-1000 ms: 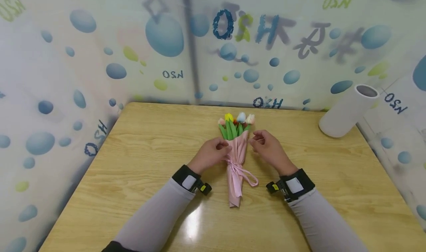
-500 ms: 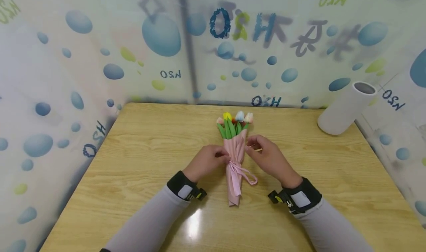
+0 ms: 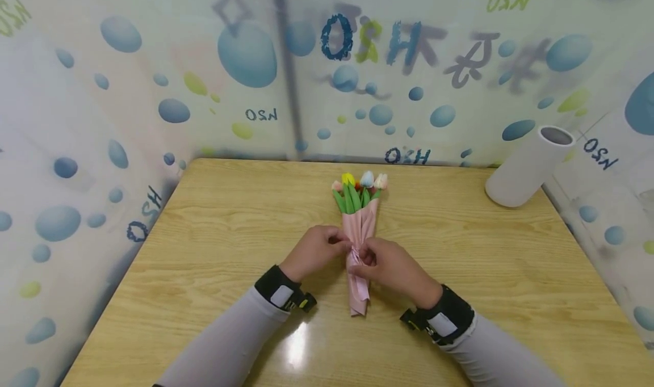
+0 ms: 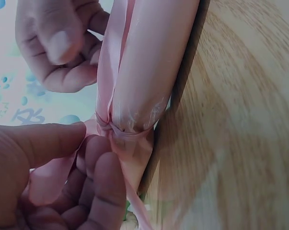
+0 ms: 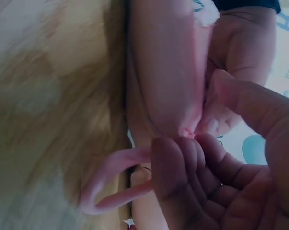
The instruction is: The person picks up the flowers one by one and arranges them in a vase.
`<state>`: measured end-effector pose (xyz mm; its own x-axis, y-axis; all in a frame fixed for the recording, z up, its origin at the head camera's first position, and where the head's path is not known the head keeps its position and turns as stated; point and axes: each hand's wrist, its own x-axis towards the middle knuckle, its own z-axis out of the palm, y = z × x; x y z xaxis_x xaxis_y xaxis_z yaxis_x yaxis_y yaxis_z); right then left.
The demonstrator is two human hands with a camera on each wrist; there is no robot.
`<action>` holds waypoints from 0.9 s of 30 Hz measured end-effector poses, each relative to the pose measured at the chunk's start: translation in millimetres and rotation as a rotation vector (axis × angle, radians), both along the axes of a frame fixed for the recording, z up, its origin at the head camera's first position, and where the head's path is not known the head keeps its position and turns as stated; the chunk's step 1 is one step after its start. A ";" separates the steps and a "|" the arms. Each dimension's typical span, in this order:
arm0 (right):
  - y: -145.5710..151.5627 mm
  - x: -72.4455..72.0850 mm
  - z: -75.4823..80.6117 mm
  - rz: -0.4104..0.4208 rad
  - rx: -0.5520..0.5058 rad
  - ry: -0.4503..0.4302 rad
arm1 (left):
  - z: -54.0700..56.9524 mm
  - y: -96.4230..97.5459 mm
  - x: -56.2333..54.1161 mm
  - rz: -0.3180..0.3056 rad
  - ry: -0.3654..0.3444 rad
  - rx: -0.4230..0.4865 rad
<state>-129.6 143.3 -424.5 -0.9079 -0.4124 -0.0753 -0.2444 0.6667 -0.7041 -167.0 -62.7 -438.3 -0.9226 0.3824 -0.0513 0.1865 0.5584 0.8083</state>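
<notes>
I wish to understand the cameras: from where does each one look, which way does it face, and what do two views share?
Head: worn on the person's head, facing forward and down at the bouquet on the table; left hand, right hand and both sleeves show.
Left wrist: worn on that wrist, facing the ribbon and bouquet; left hand close, right hand beyond.
Right wrist: worn on that wrist, facing the bouquet; right hand close, left hand beyond.
Shared: both wrist views show both hands and the bouquet, from opposite sides.
</notes>
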 end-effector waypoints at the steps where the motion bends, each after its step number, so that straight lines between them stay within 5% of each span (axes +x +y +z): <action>1: -0.4 0.0 -1.8 -0.002 0.015 0.009 | 0.3 0.2 0.3 0.001 -0.004 -0.002; 13: -3.8 0.0 -10.1 0.003 0.126 0.059 | -1.0 1.6 2.6 0.009 -0.014 -0.017; 27: 3.3 -1.1 1.6 -0.006 0.116 0.053 | 1.0 2.6 2.5 0.010 -0.014 -0.010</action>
